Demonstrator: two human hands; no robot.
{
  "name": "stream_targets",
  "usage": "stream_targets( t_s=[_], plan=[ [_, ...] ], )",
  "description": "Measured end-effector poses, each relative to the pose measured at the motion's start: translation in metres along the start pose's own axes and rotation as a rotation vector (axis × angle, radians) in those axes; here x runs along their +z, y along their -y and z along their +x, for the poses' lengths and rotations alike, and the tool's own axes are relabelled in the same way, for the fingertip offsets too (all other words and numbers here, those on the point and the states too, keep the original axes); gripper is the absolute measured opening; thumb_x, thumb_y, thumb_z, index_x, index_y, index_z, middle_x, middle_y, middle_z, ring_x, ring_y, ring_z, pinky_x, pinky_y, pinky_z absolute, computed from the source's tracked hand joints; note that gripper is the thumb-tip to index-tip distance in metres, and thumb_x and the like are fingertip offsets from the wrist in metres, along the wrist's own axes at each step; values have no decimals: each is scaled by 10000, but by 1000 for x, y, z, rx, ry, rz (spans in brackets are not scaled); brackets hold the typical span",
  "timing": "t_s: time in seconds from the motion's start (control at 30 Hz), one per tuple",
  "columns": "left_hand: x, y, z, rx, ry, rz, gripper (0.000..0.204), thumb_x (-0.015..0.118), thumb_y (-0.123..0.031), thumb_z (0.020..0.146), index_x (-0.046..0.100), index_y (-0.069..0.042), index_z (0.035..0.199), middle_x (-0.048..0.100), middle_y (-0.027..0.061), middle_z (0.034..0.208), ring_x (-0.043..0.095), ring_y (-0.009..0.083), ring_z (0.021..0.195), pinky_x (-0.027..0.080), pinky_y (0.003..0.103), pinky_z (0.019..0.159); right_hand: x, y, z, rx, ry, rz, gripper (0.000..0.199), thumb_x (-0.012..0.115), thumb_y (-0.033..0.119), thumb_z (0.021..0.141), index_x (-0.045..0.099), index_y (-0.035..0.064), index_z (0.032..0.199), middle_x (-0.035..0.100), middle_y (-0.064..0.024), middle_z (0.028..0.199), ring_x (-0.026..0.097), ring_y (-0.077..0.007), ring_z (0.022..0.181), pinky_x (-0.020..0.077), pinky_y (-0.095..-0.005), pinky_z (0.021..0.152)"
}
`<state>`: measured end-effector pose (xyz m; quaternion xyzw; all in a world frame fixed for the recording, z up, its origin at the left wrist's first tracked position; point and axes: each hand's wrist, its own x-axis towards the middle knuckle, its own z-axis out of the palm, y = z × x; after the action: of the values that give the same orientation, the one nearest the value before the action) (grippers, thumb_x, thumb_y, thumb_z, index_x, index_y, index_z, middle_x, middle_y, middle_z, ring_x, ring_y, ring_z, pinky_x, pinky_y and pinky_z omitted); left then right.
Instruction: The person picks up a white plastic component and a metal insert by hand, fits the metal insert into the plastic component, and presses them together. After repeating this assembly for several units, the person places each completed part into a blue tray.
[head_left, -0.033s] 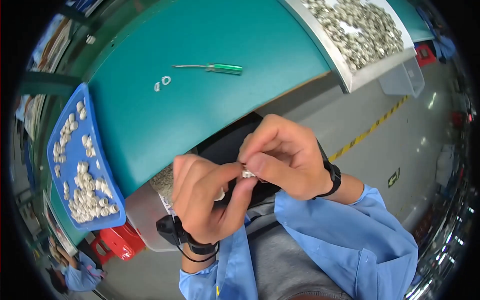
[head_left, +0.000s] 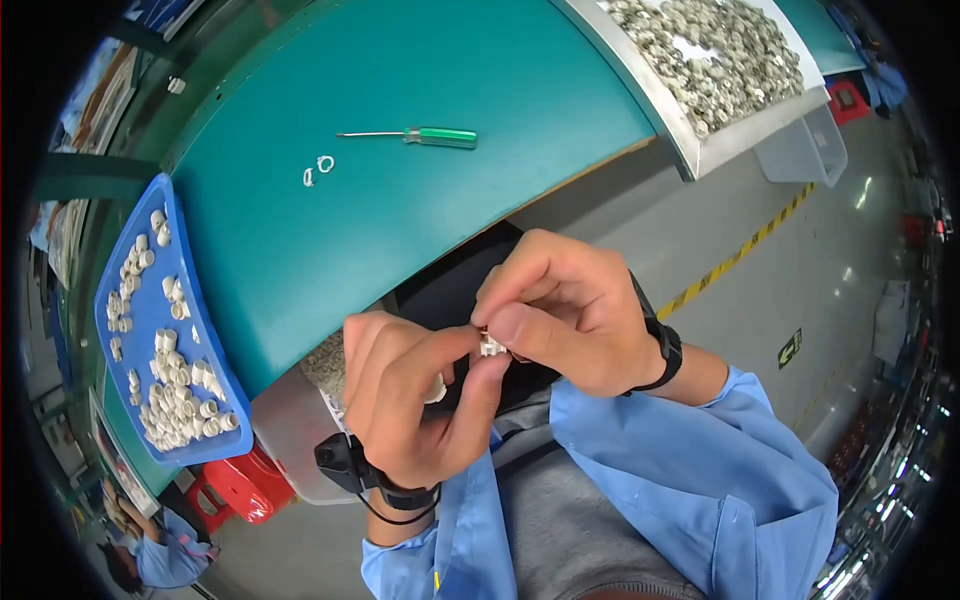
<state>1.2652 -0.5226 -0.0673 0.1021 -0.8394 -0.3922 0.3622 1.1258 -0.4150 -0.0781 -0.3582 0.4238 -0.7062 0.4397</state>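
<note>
both hands meet above the lap, clear of the desk [head_left: 420, 230]: the left hand [head_left: 415, 400] and right hand [head_left: 570, 320] pinch a small white part [head_left: 491, 346] between fingertips, apparently for close fitting.

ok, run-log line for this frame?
left hand: pinching small white part | right hand: on same part | green-handled screwdriver: lying on teal table, untouched | blue tray: white parts, at left

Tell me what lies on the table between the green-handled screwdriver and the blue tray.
In the head view, two small white rings lie on the teal table between the screwdriver and the blue tray; otherwise bare.
</note>
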Motion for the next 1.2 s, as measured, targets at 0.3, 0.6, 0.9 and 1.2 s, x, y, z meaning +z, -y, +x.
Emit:
stream_targets(
  t_s=[0.3, 0.6, 0.9, 1.2],
  plan=[
    [22, -6, -11, 2, -137, 3, 246, 745, -5, 716, 640, -17, 937, 548, 11, 650, 487, 160, 581, 347, 318, 604, -20, -1, -12, -299, 91, -193, 237, 618, -21, 920, 664, -94, 1141, 729, -196, 938, 699, -216, 792, 539, -342, 718],
    [40, 3, -21, -17, -303, -126, 260, 745, -41, 763, 640, 13, 995, 558, 38, 689, 494, 166, 595, 353, 335, 593, -17, -9, -14, -363, -26, -351, 186, 704, -12, 879, 704, -96, 1045, 740, -156, 825, 693, -218, 670, 535, -359, 668],
    [32, 7, -25, 7, -231, -145, 252, 704, -119, 865, 616, 41, 1039, 613, 100, 790, 503, 189, 635, 374, 343, 619, -9, -10, -12, -351, -98, -301, 182, 748, -22, 845, 710, -69, 1017, 735, -149, 856, 680, -223, 721, 513, -340, 657],
    [28, 4, -33, -241, -141, -516, 212, 659, -136, 913, 608, 52, 996, 611, 111, 839, 497, 174, 720, 383, 317, 669, -46, 2, 15, -637, 298, -582, 283, 800, 14, 787, 708, -12, 1053, 702, -88, 894, 647, -230, 742, 453, -324, 633]
  ],
)
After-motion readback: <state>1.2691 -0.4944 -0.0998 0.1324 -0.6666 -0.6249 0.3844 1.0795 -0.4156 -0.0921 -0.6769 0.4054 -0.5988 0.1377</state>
